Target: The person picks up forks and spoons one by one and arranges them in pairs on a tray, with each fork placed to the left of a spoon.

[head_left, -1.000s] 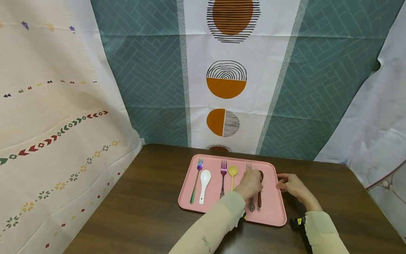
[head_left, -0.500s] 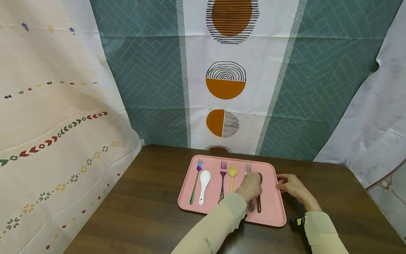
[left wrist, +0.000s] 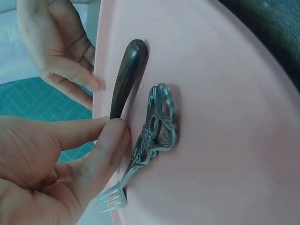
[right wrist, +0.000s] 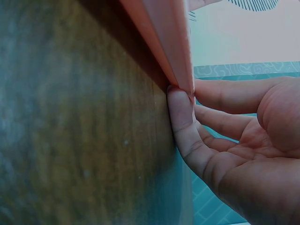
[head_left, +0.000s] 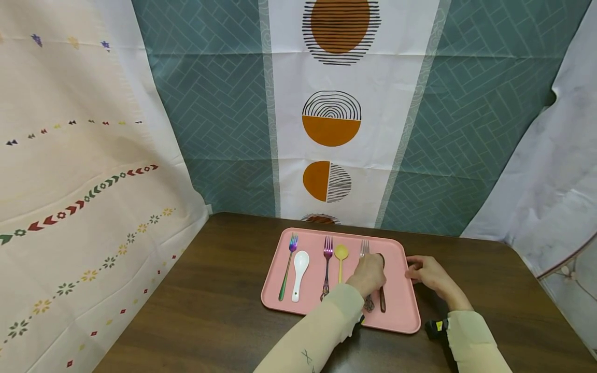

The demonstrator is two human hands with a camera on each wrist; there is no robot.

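Observation:
My left hand [head_left: 368, 274] is over the right part of the pink tray [head_left: 402, 318], pinching a dark brown wooden spoon [head_left: 382, 300] between thumb and fingers. Its handle [left wrist: 126, 77] slants up from the fingertips in the left wrist view, and the hand covers much of the spoon in the head view. Just left of it lies a silver fork [left wrist: 152, 124] with an ornate openwork handle, partly under the hand in the head view. My right hand [head_left: 431, 272] grips the tray's right rim, thumb and fingers on either side of the rim [right wrist: 176, 51] in the right wrist view.
Left of my left hand, the tray bears a yellow spoon [head_left: 341, 253], a purple fork [head_left: 328, 251], a white soup spoon [head_left: 300, 264] and a rainbow-coloured fork [head_left: 289, 261]. The tray sits on a dark wooden table [head_left: 210, 311]. Patterned cloths [head_left: 224, 103] hang behind and beside it.
The wooden spoon has shifted slightly toward me, its handle end swinging a little right within the last half second. The right hand keeps its place on the tray rim.

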